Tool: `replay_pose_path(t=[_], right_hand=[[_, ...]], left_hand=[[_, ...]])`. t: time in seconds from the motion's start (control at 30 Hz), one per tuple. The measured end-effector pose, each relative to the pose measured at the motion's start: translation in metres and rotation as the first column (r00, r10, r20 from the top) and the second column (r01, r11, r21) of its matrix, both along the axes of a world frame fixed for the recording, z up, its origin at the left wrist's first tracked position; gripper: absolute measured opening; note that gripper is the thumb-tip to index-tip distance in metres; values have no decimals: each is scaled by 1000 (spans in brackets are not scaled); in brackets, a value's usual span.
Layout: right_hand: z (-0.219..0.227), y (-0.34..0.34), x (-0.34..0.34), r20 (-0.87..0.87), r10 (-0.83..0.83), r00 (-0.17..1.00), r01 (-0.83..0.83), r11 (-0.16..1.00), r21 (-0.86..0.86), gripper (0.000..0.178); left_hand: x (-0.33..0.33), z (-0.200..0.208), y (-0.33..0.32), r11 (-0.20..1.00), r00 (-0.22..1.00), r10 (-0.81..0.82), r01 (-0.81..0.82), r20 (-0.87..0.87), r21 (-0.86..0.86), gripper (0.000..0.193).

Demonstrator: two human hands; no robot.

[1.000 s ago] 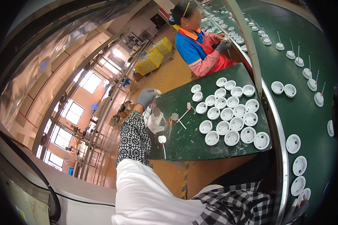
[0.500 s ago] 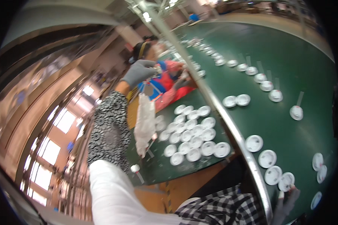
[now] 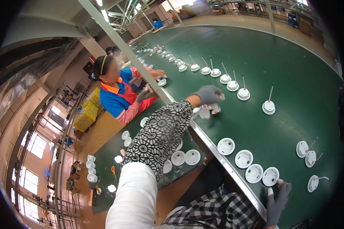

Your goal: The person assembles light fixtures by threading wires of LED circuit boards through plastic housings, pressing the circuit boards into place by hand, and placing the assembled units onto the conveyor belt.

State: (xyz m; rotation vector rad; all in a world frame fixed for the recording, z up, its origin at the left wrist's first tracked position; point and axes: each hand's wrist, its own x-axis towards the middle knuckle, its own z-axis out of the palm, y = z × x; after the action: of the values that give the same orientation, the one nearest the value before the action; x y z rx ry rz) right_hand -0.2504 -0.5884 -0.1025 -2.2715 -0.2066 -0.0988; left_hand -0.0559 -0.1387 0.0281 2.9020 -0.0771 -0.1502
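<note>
My left hand [image 3: 209, 94], in a grey glove, reaches out over the green tabletop [image 3: 294, 57]; its grip is closed down on a small white part [image 3: 215, 108] with a red spot, which lies directly under the fingers at about 6 o'clock from the knuckles. A second white piece [image 3: 205, 113] sits just beside it at 8 o'clock; whether the fingers hold both or only press on them, I cannot tell.

My right hand [image 3: 276, 202], also in a grey glove, rests at the near edge of the tabletop with fingers spread and holding nothing; a row of white round caps [image 3: 244, 158] lies just beyond it, from 10 to 12 o'clock. The right hand is the nearer to these caps; the left hand is the nearer to the part in its grip.

From the left grip, the line of finished white caps with upright stems [image 3: 268, 106] runs from 3 o'clock round toward 12 o'clock, each stem standing roughly vertical; the nearest one is apart from the grip, not touching it. Three more stemmed caps [image 3: 310, 158] lie at the far right with stems tilted.

A metal rail [image 3: 202, 135] divides this tabletop from a lower one carrying loose white caps [image 3: 192, 157]; a co-worker's sleeve [image 3: 135, 108] lies at 9 o'clock.
</note>
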Motion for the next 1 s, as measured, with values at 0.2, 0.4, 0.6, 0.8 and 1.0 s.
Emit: replay_pose_path(t=[0.2, 0.4, 0.6, 0.8, 1.0], right_hand=[[7, 12, 13, 106, -7, 994, 11, 999, -35, 48], [85, 99, 66, 152, 333, 931, -318, 941, -115, 42], [52, 288, 136, 384, 770, 509, -647, 637, -420, 43], [-40, 355, 176, 422, 754, 503, -434, 642, -632, 36], [-63, 334, 215, 684, 638, 353, -404, 764, -504, 28]], left_hand=[[-5, 5, -3, 904, 939, -117, -33, -323, -425, 50], [-68, -15, 96, 966, 999, 9, 0, -34, 259, 52], [-108, -87, 94, 851, 991, 134, -105, -20, 515, 48], [-156, -57, 129, 967, 975, 219, -213, 37, -139, 41], [-243, 41, 174, 958, 988, 148, -133, 41, -253, 40]])
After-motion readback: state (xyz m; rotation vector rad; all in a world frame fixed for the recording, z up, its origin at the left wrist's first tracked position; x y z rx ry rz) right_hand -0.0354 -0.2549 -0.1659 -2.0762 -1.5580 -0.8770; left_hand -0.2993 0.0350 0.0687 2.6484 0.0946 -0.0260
